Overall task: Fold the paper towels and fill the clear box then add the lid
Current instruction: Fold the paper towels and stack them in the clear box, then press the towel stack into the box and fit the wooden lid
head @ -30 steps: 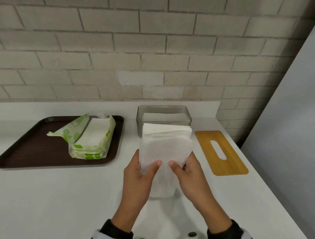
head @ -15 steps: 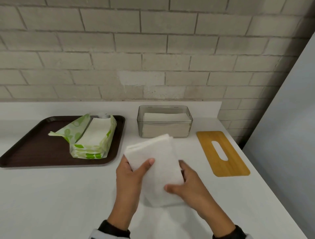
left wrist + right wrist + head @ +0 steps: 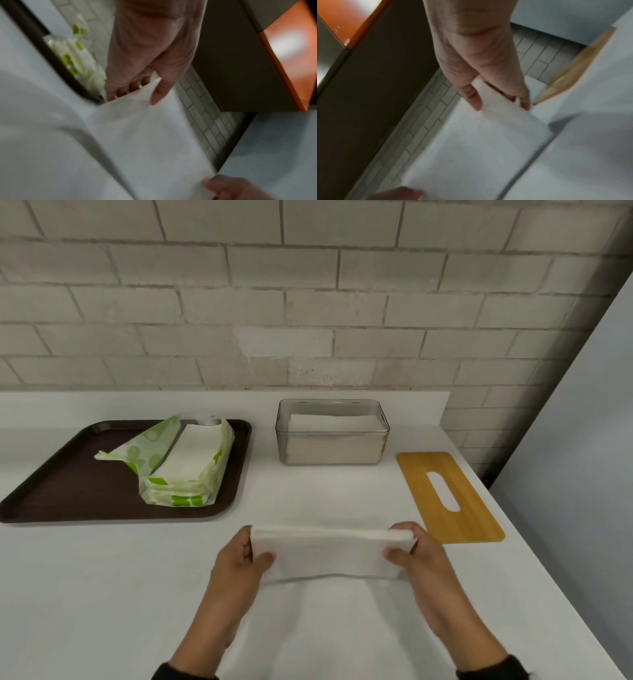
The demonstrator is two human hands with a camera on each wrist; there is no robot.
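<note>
A folded stack of white paper towels (image 3: 329,553) is held lengthwise, left to right, just above the white counter. My left hand (image 3: 251,553) pinches its left end, thumb on top and fingers behind. My right hand (image 3: 404,546) pinches the right end the same way. The wrist views show the same towels (image 3: 145,135) (image 3: 479,142) between thumb and fingers of my left hand (image 3: 137,94) and my right hand (image 3: 501,102). The clear box (image 3: 331,433) stands behind, partly filled with folded towels. The wooden lid (image 3: 448,496) with a slot lies flat to its right.
A dark brown tray (image 3: 68,481) at the left holds an opened green-and-white pack of paper towels (image 3: 185,467). A brick wall runs behind the counter. The counter's right edge drops off just past the lid.
The towel stack has turned from pointing away from me to lying crosswise. My hands have slid apart to its two ends and moved nearer to me.
</note>
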